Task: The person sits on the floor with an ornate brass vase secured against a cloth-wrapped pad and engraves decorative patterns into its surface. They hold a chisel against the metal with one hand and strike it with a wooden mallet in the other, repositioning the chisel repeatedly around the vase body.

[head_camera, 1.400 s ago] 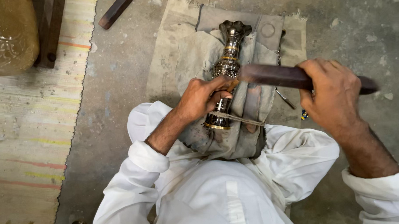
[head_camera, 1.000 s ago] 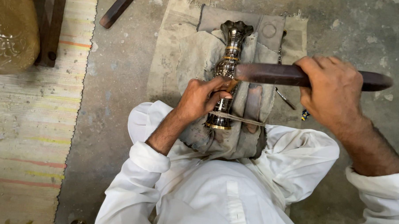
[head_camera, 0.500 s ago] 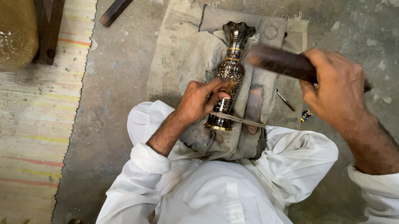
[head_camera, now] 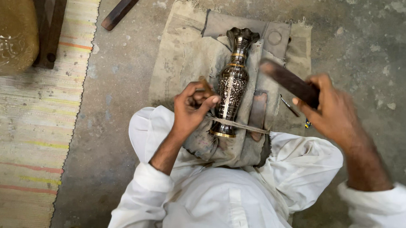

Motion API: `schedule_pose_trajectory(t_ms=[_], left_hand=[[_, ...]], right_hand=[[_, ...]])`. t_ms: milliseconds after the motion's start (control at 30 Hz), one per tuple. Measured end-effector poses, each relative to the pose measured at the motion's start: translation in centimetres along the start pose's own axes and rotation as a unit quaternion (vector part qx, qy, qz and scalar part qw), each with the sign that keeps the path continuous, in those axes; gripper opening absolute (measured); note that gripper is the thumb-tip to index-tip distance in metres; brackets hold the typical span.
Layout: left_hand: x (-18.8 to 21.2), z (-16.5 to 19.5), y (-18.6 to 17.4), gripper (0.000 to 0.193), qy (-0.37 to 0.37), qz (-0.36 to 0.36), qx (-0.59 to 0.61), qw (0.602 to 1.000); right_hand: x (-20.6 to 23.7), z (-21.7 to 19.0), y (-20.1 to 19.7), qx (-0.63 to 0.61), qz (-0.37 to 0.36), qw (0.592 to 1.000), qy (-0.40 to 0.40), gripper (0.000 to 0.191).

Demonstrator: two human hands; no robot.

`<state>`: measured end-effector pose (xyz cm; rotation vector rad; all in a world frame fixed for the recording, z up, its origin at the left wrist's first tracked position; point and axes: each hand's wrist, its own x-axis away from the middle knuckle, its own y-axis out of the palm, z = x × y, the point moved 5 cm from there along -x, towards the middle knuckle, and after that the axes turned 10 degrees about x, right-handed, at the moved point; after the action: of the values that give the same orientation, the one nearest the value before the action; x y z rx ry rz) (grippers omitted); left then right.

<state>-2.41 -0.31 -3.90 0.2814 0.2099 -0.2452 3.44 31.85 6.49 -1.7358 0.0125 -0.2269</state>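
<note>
An engraved dark metal vase (head_camera: 231,88) with gold bands lies on a padded cloth (head_camera: 183,51) in front of my lap, its flared mouth pointing away from me. A thin strap (head_camera: 241,125) crosses its base. My left hand (head_camera: 191,107) rests against the vase's left side, fingers pinched around a small engraving tool whose tip touches the vase. My right hand (head_camera: 331,109) is raised to the right of the vase and grips a dark wooden stick (head_camera: 287,82), tilted up to the left and blurred.
A striped woven mat (head_camera: 28,133) covers the floor at left, with a brass vessel (head_camera: 7,35) at the top left corner. A dark wooden bar (head_camera: 118,11) lies on the concrete beyond the cloth. Small metal tools (head_camera: 290,107) sit right of the cloth.
My right hand has lifted the wooden stick off the vase area and swung it up to the right. My left hand stays at the vase with its small tool.
</note>
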Motion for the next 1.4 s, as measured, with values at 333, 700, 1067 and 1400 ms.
schedule_pose_trajectory(t_ms=[333,700,1067,1400], left_hand=[[5.0,-1.3,-3.7,0.025,-0.141,0.043,0.077,0.986],[3.7,-0.9,-0.9,0.020,-0.128,-0.055,0.046,0.989],[4.2,4.8,0.4,0.067,-0.090,-0.140,-0.296,0.940],[2.5,2.0,-2.0,0.031,-0.125,-0.063,-0.226,0.964]], right_hand=[[12.0,4.2,17.9,-0.173,-0.196,0.939,0.224,0.057],[9.1,-0.6,12.4,-0.323,0.093,0.940,0.052,0.028],[6.4,-11.6,8.6,-0.210,0.159,0.956,-0.133,0.053],[7.0,-5.1,11.8,-0.366,0.197,0.909,-0.042,0.021]])
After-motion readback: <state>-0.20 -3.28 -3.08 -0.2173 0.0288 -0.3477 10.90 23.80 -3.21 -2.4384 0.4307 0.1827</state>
